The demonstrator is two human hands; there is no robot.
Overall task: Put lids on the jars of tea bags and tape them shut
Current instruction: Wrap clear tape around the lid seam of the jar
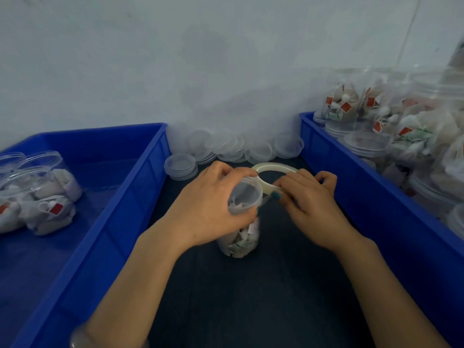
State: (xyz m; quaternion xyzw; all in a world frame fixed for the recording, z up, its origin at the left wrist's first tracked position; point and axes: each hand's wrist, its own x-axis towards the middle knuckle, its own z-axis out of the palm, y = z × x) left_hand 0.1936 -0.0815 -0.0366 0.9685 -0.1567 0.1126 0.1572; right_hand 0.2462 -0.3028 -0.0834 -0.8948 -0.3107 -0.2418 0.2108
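I have the left hand [213,199] curled over the top of the clear round plastic jar [241,237], with fingers and thumb wrapped round the clear plastic lid [247,194] that sits on its mouth. The jar stands upright on the dark table top [251,297] directly under those fingers, packed with white tea bags.

Just right of them, the right hand [310,204] has its fingers bent round the near edge of the pale ring-shaped roll of tape [275,168], gripping it close beside the lid. I cannot tell whether a strip runs onto the jar.

Beyond both sets of fingers, a heap of loose clear lids [233,146] lies against the wall. Well left of the left fingers, a blue plastic crate [140,177] holds a few clear jars of tea bags [37,197] lying on their sides. Right of the right fingers, a second blue crate [351,187] is piled with stacked jars [351,101] stuffed with white, red-tagged tea bags.
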